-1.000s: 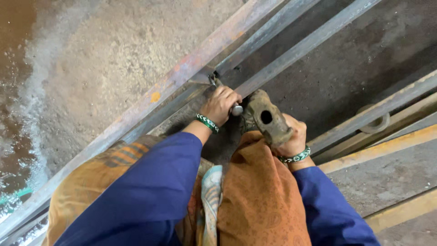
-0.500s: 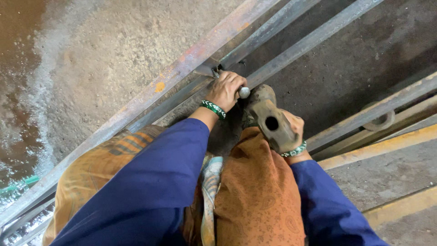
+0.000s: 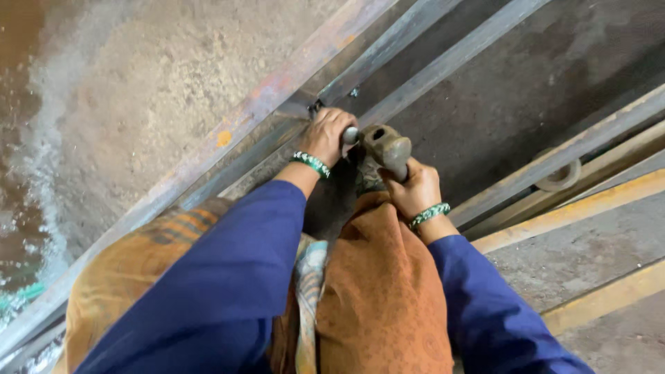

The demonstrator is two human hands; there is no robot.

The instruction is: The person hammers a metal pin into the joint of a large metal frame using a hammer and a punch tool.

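Left hand (image 3: 325,136) closed around short grey metal punch (image 3: 351,134); right hand (image 3: 414,190) gripping rusty brown iron hammer (image 3: 386,146), over long grey steel bar (image 3: 443,66).

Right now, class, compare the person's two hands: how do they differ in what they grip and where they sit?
The left hand is closed around a slim tool with a pale rounded end, set against the steel bars; the right hand grips the handle of a hammer. The left hand reaches farther forward, up to the metal frame; the right hand sits nearer the body, over the knee. Both wear green and white bracelets and blue sleeves.
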